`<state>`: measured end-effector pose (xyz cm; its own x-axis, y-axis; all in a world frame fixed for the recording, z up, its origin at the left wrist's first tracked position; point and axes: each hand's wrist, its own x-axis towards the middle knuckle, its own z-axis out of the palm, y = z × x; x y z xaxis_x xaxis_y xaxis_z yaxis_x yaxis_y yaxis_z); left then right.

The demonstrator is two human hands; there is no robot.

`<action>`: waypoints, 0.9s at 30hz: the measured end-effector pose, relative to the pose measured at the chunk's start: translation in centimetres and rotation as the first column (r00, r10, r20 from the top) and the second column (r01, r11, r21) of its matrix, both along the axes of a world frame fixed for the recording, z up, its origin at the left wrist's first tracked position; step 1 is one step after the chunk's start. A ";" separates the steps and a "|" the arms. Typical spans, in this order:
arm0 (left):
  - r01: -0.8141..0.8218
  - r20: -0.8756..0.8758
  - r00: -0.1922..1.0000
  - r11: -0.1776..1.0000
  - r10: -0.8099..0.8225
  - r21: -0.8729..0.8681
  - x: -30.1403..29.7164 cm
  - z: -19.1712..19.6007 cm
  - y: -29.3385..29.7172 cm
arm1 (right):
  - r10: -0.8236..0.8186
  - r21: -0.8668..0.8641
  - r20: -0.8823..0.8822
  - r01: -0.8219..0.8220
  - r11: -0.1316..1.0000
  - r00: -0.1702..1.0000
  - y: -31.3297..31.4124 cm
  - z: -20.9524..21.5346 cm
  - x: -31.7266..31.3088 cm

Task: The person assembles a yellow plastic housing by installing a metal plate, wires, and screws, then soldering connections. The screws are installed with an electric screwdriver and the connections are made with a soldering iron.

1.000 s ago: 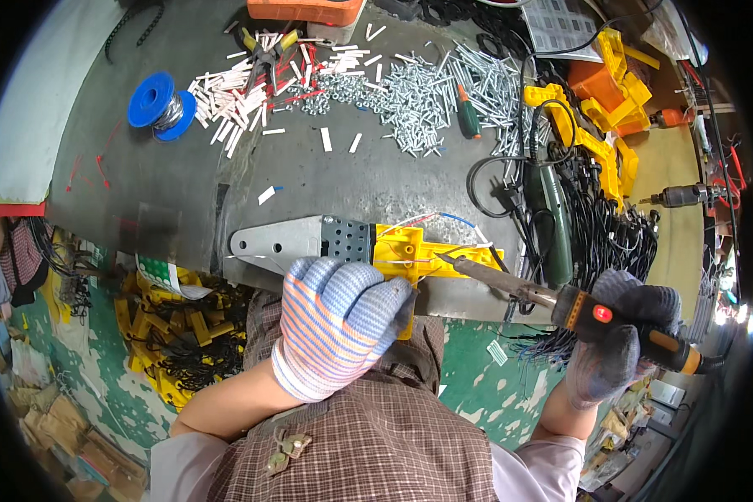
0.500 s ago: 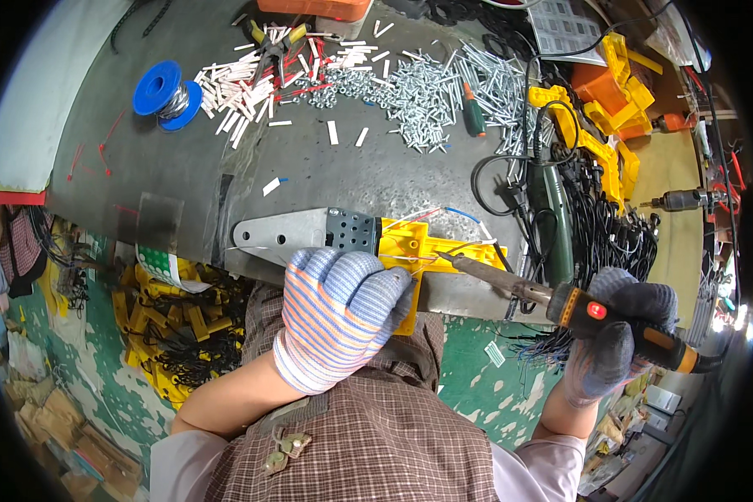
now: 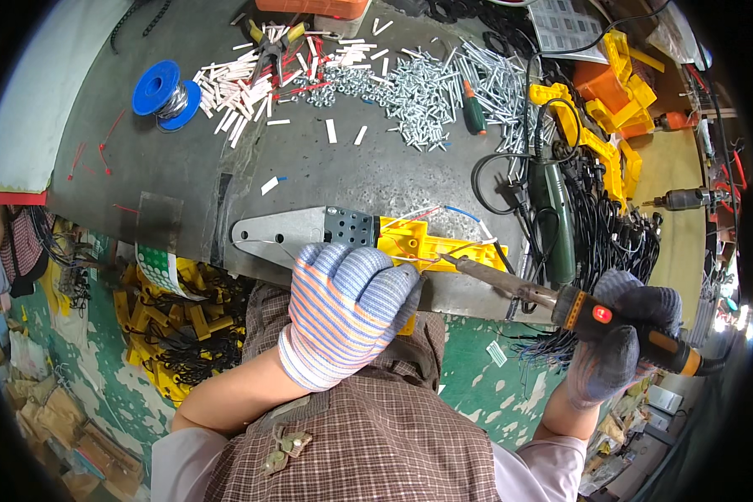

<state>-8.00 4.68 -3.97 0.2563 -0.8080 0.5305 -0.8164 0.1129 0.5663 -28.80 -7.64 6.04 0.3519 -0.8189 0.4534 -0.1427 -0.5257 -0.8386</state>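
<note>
My right hand (image 3: 615,347), in a dark-stained striped glove, grips a soldering iron (image 3: 573,309) with a lit red light on its handle. The iron's tip points left, over the yellow plastic housing (image 3: 477,249), close to thin wires there. My left hand (image 3: 347,293), in a blue and orange striped glove, is closed at the housing's near side. A thin silvery wire (image 3: 263,240) comes out from behind its knuckles; its fingertips are mostly hidden. Left of the housing lies a grey metal plate with a perforated block (image 3: 349,227). A white and blue wire (image 3: 460,212) arches over the housing.
Behind lie white sleeves (image 3: 234,96), a heap of screws (image 3: 422,100), pliers (image 3: 272,50) and a green-handled screwdriver (image 3: 474,113). A blue solder spool (image 3: 161,92) stands far left. On the right are a green corded tool (image 3: 552,217), black cables (image 3: 619,238) and yellow housings (image 3: 615,100).
My left hand has shifted slightly right and covers more of the housing's near part. The soldering iron has moved a little to the right and down, still in my right hand.
</note>
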 end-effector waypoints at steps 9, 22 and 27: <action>-0.002 0.017 1.000 1.000 0.002 -0.002 0.7 -0.1 0.1 | 0.071 -0.096 0.042 -0.066 0.993 0.997 -0.3 -0.6 1.3; -0.255 0.314 0.930 0.950 0.191 0.178 11.6 -1.6 -10.9 | -0.134 -0.251 -0.108 0.104 0.962 0.985 -7.7 -0.9 7.3; -0.123 0.075 0.989 0.990 0.128 -0.070 9.2 1.1 -4.8 | 0.049 -0.387 -0.165 -0.110 0.916 0.985 -12.9 -3.4 12.3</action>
